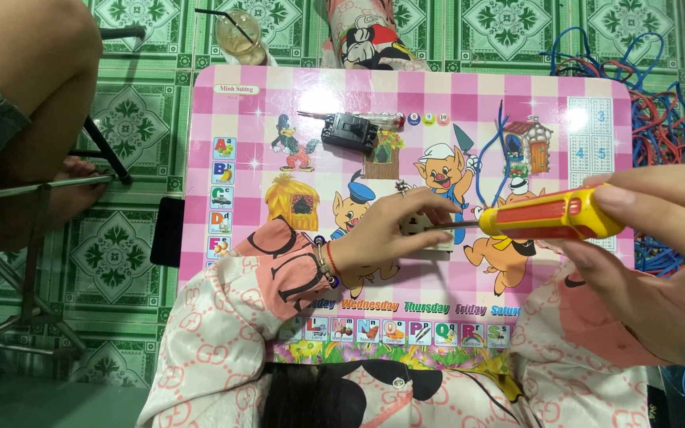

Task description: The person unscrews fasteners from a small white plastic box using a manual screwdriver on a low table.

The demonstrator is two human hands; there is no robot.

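A bare knee point(25, 87) of another person fills the frame at ten o'clock, above a metal stool frame point(33, 190) on the green tiled floor point(112, 261). The pink checked table point(223, 119) with cartoon pictures takes up the middle. On it, at twelve o'clock, lies a small black part point(349, 131); a plastic cup point(239, 36) with a straw stands on the floor just beyond the table's far edge. The left hand point(386, 230), at the centre, pinches a small pale piece point(422, 230) against the table, fingers closed on it. The right hand point(660, 254), at three o'clock, has its grip wrapped around a red and yellow screwdriver point(549, 215), whose metal tip reaches that piece. Blue and red wires point(660, 127) lie heaped at two o'clock.
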